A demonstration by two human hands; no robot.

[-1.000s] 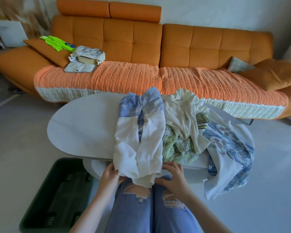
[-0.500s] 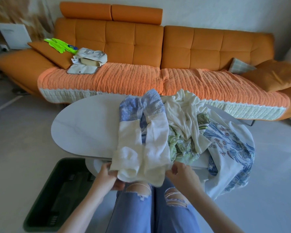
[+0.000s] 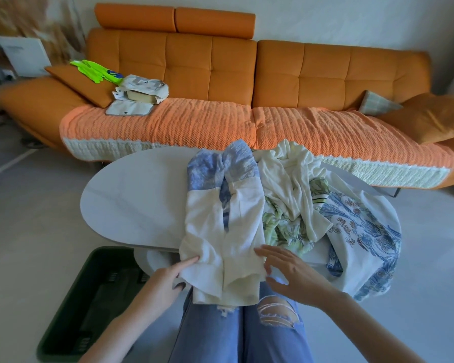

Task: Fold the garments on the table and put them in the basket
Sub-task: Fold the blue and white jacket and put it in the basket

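A white garment with blue sleeves (image 3: 220, 226), folded into a long strip, lies on the oval white table (image 3: 131, 205). Its near end hangs over the edge onto my lap. My left hand (image 3: 165, 280) pinches the lower left edge, index finger on top and thumb beneath. My right hand (image 3: 286, 268) hovers with fingers spread, its fingertips at the strip's lower right edge. A loose pile sits to the right: a cream top (image 3: 291, 184), a green leaf-print piece (image 3: 281, 229) and a white garment with blue floral print (image 3: 362, 231). The dark green basket (image 3: 89, 297) stands on the floor at lower left.
An orange sofa (image 3: 299, 74) with a woven orange throw runs behind the table, holding cushions and a pale bag (image 3: 139, 93). My knees in ripped blue jeans (image 3: 241, 331) are under the table's near edge. Grey floor surrounds the table.
Both hands gripped the garment's hanging hem a second ago. My right hand has let go and spread open. The hem has been lifted up toward the table edge.
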